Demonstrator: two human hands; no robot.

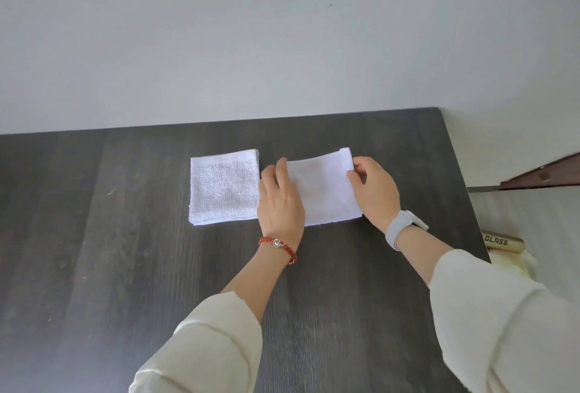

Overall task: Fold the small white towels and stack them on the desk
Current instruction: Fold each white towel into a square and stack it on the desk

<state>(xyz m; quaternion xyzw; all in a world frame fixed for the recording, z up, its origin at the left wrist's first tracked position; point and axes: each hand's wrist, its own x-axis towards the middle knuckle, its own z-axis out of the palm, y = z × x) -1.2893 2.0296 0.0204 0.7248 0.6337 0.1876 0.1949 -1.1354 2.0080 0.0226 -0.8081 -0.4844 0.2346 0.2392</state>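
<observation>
head view: i'm watching both hands working a small white towel [324,192] lying on the dark desk [125,267], right of centre. the left hand [281,201] is lying mostly flat with fingers spread on the towel's left edge, gripping nothing. the right hand [375,188] is pinching the far right corner between thumb and fingers. a folded towel [224,187] is sitting just beside it on the left, edges nearly touching. risk, as i'm judging it: the pinched corner is slipping or dragging the cloth sideways, skewing the fold, or the left hand is nudging the folded towel out of square while stacking.
</observation>
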